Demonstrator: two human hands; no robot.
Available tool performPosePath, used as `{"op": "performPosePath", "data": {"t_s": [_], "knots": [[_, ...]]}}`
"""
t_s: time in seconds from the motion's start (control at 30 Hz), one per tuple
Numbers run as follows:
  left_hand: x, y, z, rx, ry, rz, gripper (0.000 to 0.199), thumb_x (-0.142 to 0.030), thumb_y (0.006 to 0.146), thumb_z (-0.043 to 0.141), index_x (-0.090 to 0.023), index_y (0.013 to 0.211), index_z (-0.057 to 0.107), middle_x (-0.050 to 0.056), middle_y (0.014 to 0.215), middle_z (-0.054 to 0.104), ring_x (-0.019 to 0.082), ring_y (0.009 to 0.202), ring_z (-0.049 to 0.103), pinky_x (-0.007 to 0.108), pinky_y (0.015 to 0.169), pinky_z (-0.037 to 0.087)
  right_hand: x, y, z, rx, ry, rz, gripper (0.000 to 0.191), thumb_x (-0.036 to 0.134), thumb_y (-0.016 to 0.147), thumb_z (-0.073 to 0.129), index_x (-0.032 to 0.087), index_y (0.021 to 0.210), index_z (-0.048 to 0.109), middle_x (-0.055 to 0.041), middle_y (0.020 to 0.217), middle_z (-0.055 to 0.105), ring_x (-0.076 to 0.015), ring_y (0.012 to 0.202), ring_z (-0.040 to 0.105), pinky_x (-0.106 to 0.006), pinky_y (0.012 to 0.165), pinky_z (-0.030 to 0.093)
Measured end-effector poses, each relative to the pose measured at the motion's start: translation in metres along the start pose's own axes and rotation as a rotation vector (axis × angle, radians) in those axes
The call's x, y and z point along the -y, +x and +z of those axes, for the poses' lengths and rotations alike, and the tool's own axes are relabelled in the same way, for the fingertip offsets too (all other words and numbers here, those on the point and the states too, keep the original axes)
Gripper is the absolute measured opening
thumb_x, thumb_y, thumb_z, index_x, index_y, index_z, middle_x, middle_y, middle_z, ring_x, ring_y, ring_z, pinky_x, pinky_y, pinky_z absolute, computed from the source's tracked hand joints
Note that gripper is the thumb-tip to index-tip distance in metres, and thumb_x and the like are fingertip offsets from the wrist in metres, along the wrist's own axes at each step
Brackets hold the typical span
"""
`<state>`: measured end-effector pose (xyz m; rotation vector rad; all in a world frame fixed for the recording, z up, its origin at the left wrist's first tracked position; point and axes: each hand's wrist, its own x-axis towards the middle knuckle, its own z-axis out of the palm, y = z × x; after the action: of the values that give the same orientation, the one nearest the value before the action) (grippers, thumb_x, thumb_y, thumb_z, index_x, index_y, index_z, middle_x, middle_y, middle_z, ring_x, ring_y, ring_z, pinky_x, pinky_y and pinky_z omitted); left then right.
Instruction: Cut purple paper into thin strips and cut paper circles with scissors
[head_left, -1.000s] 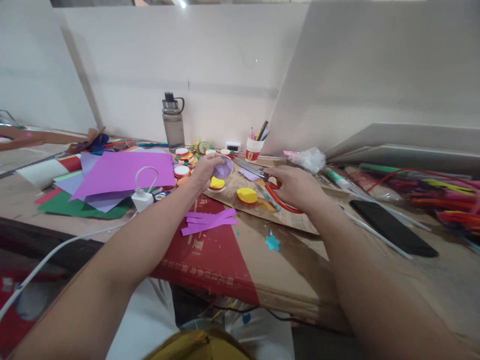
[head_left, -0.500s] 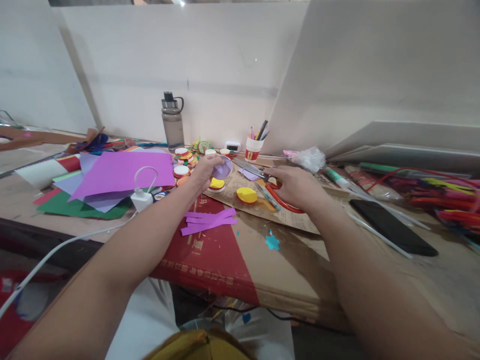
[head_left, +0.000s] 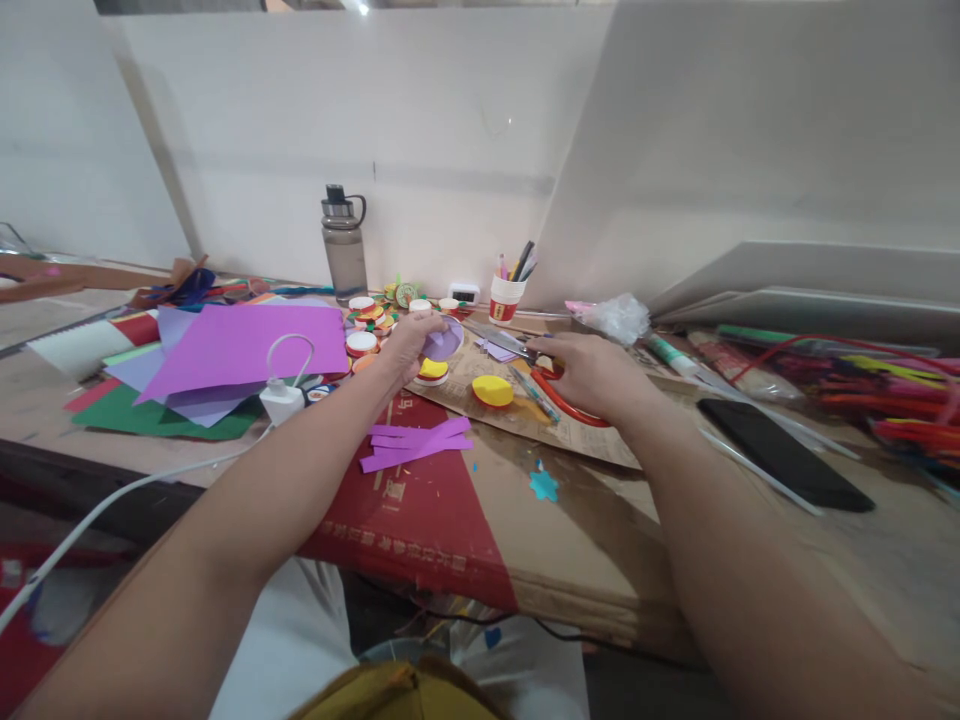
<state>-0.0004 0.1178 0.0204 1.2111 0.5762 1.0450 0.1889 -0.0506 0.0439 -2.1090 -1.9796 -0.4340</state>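
Observation:
My left hand (head_left: pixel 417 338) pinches a round light-purple disc (head_left: pixel 450 342) with a pale rim, held above the cardboard. My right hand (head_left: pixel 592 372) is closed on scissors (head_left: pixel 571 402) with red handles, their blades pointing left toward the disc. The blades look slightly parted, apart from the disc's right edge. Below the hands lie a yellow-topped round piece (head_left: pixel 493 390) with a red side and another yellow-and-white round piece (head_left: pixel 432 371). Light-purple paper scraps (head_left: pixel 501 348) lie under the blades. A pen (head_left: pixel 541 398) rests beside the scissors' handles.
Purple strips (head_left: pixel 416 443) and a blue star-like cutout (head_left: pixel 544 486) lie on red-and-brown cardboard (head_left: pixel 577 560). Stacked coloured paper (head_left: pixel 262 335), a white charger (head_left: pixel 283 400) and a bottle (head_left: pixel 345 255) stand left. A paper cup (head_left: pixel 507 299) holds pens; a phone (head_left: pixel 784 453) lies right.
The disc has tilted slightly in my left hand, showing more of its pale rim. Both hands and the scissors stay almost in place.

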Motion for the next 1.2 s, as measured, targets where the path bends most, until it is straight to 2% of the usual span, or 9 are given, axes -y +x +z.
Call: {"op": "performPosePath", "data": {"t_s": [0.1,0.23,0.37,0.57,0.8,1.03,1.2], "knots": [[-0.001,-0.001,0.001,0.01,0.004,0.0,0.01,-0.015,0.051,0.064,-0.017,0.053,0.054,-0.003,0.055,0.051,0.009,0.051,0.043,0.024,0.051,0.032,0.0,0.0,-0.001,0.007,-0.003,-0.004,0.042,0.031,0.085,0.056,0.029,0.125,0.069,-0.0072,0.111,0.075,-0.0284,0.097,0.069,-0.035,0.076,0.05],[-0.001,-0.002,0.001,0.038,-0.009,0.005,0.01,-0.017,0.049,0.067,-0.016,0.057,0.059,-0.002,0.057,0.058,0.009,0.052,0.048,0.023,0.052,0.036,0.004,0.001,-0.002,0.025,-0.01,0.006,0.044,0.029,0.085,0.056,0.027,0.128,0.067,-0.0094,0.121,0.072,-0.0304,0.103,0.068,-0.037,0.078,0.051],[-0.004,-0.004,0.002,0.055,0.008,-0.007,0.011,-0.019,0.05,0.068,-0.016,0.06,0.063,-0.001,0.059,0.061,0.01,0.054,0.05,0.022,0.054,0.038,0.007,0.002,-0.001,0.026,0.0,0.01,0.044,0.031,0.087,0.056,0.027,0.129,0.067,-0.0094,0.121,0.072,-0.0304,0.105,0.068,-0.037,0.08,0.052],[-0.007,-0.005,0.003,0.018,0.011,-0.005,0.009,-0.016,0.049,0.065,-0.016,0.055,0.059,-0.002,0.056,0.057,0.008,0.052,0.046,0.022,0.051,0.034,0.009,0.004,0.003,0.024,0.017,-0.011,0.043,0.026,0.087,0.056,0.025,0.128,0.068,-0.0098,0.12,0.073,-0.0284,0.106,0.068,-0.036,0.084,0.052],[-0.002,-0.001,-0.001,0.014,-0.026,-0.009,0.013,-0.017,0.049,0.067,-0.016,0.055,0.056,-0.003,0.055,0.055,0.008,0.051,0.047,0.021,0.05,0.036,0.011,0.006,0.006,0.035,0.029,-0.039,0.043,0.022,0.086,0.054,0.022,0.126,0.069,-0.0115,0.118,0.074,-0.0283,0.105,0.069,-0.035,0.086,0.052],[0.001,0.0,-0.001,0.001,-0.035,-0.025,0.017,-0.017,0.046,0.068,-0.016,0.055,0.054,-0.005,0.052,0.052,0.007,0.049,0.044,0.02,0.048,0.032,0.011,0.007,0.006,0.091,0.041,-0.029,0.043,0.024,0.088,0.053,0.02,0.128,0.068,-0.014,0.117,0.073,-0.0299,0.105,0.069,-0.036,0.088,0.051],[0.001,0.0,-0.001,-0.003,0.005,-0.029,0.014,-0.016,0.05,0.065,-0.016,0.055,0.052,-0.006,0.051,0.05,0.007,0.049,0.042,0.02,0.049,0.031,0.009,0.008,0.007,0.109,0.054,-0.018,0.042,0.024,0.088,0.054,0.021,0.127,0.069,-0.0126,0.115,0.074,-0.0277,0.104,0.07,-0.033,0.088,0.051]]}}
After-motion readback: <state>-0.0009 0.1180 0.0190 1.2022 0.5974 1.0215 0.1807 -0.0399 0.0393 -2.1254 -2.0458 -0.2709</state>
